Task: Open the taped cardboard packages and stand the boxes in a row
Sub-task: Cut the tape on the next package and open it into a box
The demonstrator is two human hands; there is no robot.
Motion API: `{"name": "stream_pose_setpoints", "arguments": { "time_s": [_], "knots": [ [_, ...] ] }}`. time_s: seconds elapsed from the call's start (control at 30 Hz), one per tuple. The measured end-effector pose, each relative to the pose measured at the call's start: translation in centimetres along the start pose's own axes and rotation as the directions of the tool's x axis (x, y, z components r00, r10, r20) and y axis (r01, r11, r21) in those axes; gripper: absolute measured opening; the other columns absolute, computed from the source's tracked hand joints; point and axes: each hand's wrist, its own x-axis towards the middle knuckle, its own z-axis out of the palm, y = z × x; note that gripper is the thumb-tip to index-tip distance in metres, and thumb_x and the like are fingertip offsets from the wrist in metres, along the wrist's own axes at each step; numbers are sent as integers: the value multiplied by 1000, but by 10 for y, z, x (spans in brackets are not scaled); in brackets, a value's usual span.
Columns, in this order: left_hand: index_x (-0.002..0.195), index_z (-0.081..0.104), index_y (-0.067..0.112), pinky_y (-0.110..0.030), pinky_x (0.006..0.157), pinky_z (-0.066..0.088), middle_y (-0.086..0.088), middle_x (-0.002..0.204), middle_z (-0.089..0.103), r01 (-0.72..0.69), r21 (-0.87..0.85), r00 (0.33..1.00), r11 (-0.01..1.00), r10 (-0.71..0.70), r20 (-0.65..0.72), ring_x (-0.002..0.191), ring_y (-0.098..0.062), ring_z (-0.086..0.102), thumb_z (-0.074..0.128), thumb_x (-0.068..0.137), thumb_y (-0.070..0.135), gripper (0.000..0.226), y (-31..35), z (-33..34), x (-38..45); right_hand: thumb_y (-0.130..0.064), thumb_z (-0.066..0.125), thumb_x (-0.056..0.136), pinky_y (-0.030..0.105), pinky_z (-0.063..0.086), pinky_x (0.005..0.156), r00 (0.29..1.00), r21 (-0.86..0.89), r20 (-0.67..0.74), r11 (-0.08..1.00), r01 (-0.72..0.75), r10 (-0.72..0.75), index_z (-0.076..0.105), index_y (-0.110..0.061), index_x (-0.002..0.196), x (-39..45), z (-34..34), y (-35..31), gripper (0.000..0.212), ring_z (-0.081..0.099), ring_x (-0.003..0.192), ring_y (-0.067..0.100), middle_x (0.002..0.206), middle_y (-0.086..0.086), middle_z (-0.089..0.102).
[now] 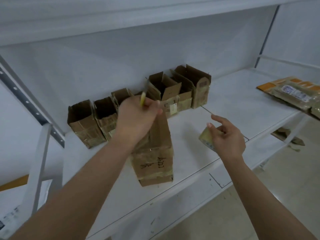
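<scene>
Head cam: left hand (136, 118) has its grip clenched round a yellow box cutter (143, 99), right at the top of the taped box (155, 153) standing on the shelf (225, 104). Right hand (226, 135) pinches a wad of peeled tape (207, 137). Behind the grip, opened boxes (138, 104) already stand in a row. I'd say mostly done, with flat packages (292, 94) far right left to do.

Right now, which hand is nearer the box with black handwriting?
Left. The left hand grips the top of the handwritten box; the right hand is off to its right, apart, holding a small packet.
</scene>
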Motion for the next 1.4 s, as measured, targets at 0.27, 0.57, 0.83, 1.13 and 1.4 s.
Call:
{"name": "stream_pose_setpoints", "arguments": {
  "time_s": [0.27, 0.57, 0.83, 1.13, 1.4],
  "knots": [
    [107, 58, 11, -39, 82, 45, -16, 109, 62, 306, 446, 952, 841, -277, -130, 91, -32, 57, 42, 102, 24, 21, -152, -56, 10, -14, 65, 83, 36, 39, 86, 915, -280, 120, 871, 404, -386, 75, -14, 99, -16, 62, 74, 19, 69, 85, 34, 94, 8, 75],
    [145, 43, 17, -37, 98, 41, -16, 129, 41, 273, 707, 915, 652, -403, 18, 115, -35, 46, 41, 101, 14, 45, -262, -52, -40, -27, 58, 92, 50, 52, 88, 929, -329, 328, 901, 282, -171, 66, -7, 114, -20, 76, 88, 31, 65, 94, 41, 101, 20, 71],
    [140, 51, 23, -30, 109, 38, 9, 141, 52, 202, -308, 974, 930, -223, -33, 129, -7, 49, 43, 89, 64, 67, -157, -32, -48, -60, 40, 92, 26, 50, 86, 945, 458, 303, 850, -259, 125, 68, -15, 115, -60, 38, -32, 58, 67, 104, 14, 108, 0, 72],
    [132, 57, 27, -12, 77, 51, 15, 111, 71, 2, -386, 999, 922, 12, 32, 102, 1, 66, 68, 89, 31, 44, -129, -4, -62, -36, 69, 87, 19, 54, 79, 918, 501, 386, 856, -123, -94, 67, -20, 117, -98, 45, -71, 34, 69, 100, 10, 103, -6, 75],
    [142, 50, 18, -6, 73, 48, 26, 98, 70, -68, -335, 997, 940, 56, -46, 90, 11, 66, 66, 84, 43, 66, -142, 2, -59, -54, 64, 76, 10, 51, 72, 973, 405, 184, 913, 56, -142, 63, -11, 130, -109, 63, -51, 69, 67, 82, -7, 86, -28, 71]
  ]
}}
